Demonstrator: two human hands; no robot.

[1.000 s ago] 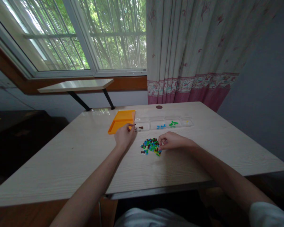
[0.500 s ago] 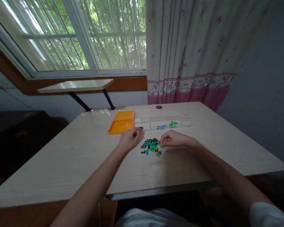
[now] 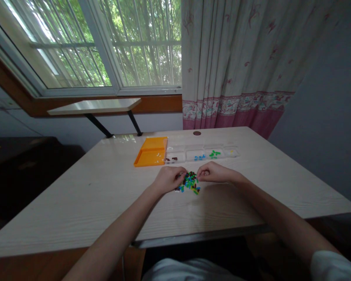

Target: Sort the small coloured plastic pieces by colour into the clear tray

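A pile of small blocks (image 3: 190, 181) in green, blue, brown, yellow and white lies on the table between my hands. My left hand (image 3: 171, 178) is at the pile's left side, its fingers closed at the blocks; whatever they pinch is hidden. On the right edge of the pile, my right hand (image 3: 213, 172) has its fingers curled together, and I cannot make out anything in them. Behind the pile stand clear boxes with sorted pieces: brown blocks (image 3: 171, 159), blue blocks (image 3: 199, 157), green blocks (image 3: 214, 153) and a little yellow (image 3: 231, 151).
An open orange case (image 3: 149, 156) with a few white pieces stands left of the clear boxes. A small raised shelf (image 3: 96, 105) on black legs is at the back left. The wooden table (image 3: 84, 199) reaches to a window and a curtain (image 3: 231, 89).
My left hand has come from the box of brown blocks back to the left side of the pile. It held a dark piece earlier. My right hand has barely moved.
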